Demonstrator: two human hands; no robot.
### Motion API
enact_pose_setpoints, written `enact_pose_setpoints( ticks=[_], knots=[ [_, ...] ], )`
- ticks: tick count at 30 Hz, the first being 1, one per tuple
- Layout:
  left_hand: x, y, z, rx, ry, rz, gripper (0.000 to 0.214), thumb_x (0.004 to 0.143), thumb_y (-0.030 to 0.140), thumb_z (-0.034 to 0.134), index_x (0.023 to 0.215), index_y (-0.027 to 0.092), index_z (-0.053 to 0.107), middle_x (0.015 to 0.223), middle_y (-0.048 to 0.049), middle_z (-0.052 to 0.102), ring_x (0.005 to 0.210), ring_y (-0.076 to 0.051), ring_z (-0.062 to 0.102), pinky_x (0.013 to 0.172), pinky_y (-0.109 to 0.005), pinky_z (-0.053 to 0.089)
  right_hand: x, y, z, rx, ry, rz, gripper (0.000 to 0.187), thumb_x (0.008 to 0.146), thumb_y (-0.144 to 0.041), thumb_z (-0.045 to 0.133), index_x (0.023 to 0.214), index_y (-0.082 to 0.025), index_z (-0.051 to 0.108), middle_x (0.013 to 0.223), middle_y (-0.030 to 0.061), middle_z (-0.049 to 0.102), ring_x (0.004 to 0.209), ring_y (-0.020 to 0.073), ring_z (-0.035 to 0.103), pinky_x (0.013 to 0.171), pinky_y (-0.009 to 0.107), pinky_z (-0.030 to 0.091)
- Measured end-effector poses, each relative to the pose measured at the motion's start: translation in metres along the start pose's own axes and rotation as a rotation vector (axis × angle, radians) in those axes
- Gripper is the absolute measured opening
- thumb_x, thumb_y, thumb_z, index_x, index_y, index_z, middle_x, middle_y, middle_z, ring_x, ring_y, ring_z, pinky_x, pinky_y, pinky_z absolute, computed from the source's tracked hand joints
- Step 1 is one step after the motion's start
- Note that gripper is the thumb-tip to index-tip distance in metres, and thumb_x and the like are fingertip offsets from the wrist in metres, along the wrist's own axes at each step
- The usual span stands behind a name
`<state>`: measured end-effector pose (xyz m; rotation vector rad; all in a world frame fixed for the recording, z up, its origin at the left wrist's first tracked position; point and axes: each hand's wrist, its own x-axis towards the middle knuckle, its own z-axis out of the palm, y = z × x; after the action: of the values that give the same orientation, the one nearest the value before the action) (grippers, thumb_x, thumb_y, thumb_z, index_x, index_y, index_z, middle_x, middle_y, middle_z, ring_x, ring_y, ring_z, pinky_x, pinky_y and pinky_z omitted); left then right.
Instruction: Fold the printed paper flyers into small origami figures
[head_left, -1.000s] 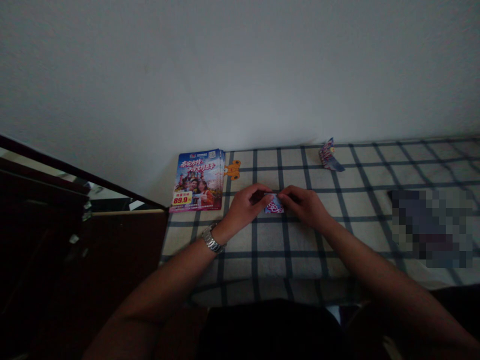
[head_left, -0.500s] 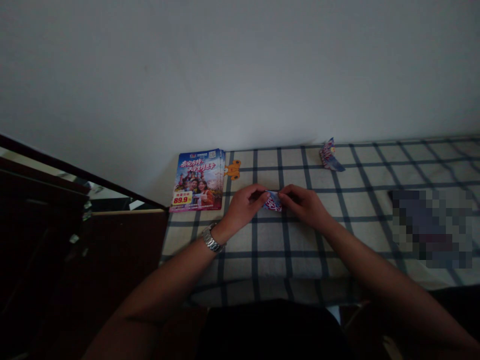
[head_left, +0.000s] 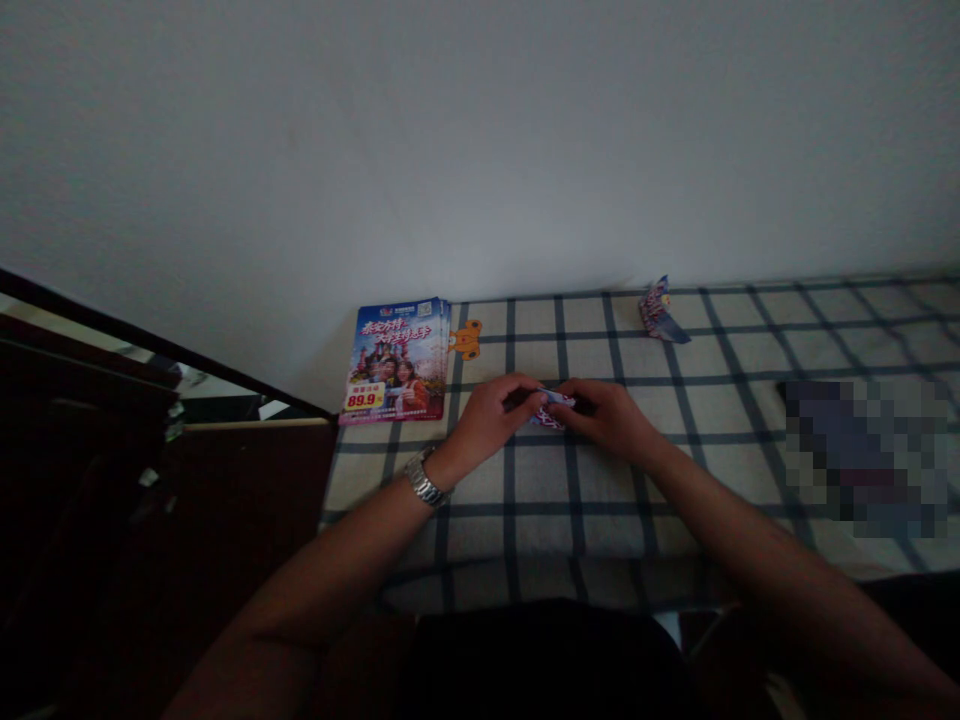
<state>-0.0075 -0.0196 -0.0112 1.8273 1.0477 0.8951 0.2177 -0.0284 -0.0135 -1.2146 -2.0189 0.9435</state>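
A small folded piece of printed paper (head_left: 553, 420), blue, white and purple, is held between both hands above the checked cloth. My left hand (head_left: 504, 408), with a metal watch (head_left: 425, 476) at its wrist, pinches the paper's left side with thumb and fingers. On its right side my right hand (head_left: 606, 415) pinches it too, the thumbs close together. Fingers cover much of the paper, so its full shape is hidden. Farther back, near the wall, stands another folded paper figure (head_left: 658, 310) in similar colours.
A stack of printed flyers (head_left: 397, 360) lies at the left end of the checked cloth (head_left: 480, 480). Beside it is an orange bear print (head_left: 466, 340). A blurred-out dark item (head_left: 862, 455) lies to the right. The pale wall (head_left: 480, 150) rises behind.
Both hands have shifted slightly nearer to me, and the thumbs have come closer together. The held paper is turned differently, with less of its blue face showing.
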Motion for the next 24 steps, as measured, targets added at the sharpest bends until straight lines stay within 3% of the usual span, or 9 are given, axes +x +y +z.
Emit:
enact_pose_setpoints(
  ticks=[12,24],
  knots=[
    [0.0003,0.0032,0.0025,-0.110,-0.002,-0.026,0.028,0.097,0.045,0.069,0.105,0.019,0.073,0.099,-0.0048,0.078,0.086,-0.017,0.074,0.079,-0.029,0.060,0.0011,-0.0057,-0.0040,0.039,0.142,0.048,0.028,0.094,-0.048,0.068,0.093,-0.020,0.072,0.074,0.0018,0.071,0.062,0.0157,0.061,0.057,0.026,0.044],
    [0.0005,0.0000,0.0006,-0.063,-0.001,0.013,0.023,0.098,0.041,0.066,0.095,0.019,0.071,0.089,-0.0032,0.074,0.079,-0.016,0.069,0.072,-0.027,0.055,-0.0005,0.0006,-0.0004,0.086,0.060,0.021,0.029,0.098,-0.050,0.065,0.095,-0.021,0.069,0.076,0.0010,0.069,0.065,0.0156,0.061,0.058,0.026,0.045]
  ],
)
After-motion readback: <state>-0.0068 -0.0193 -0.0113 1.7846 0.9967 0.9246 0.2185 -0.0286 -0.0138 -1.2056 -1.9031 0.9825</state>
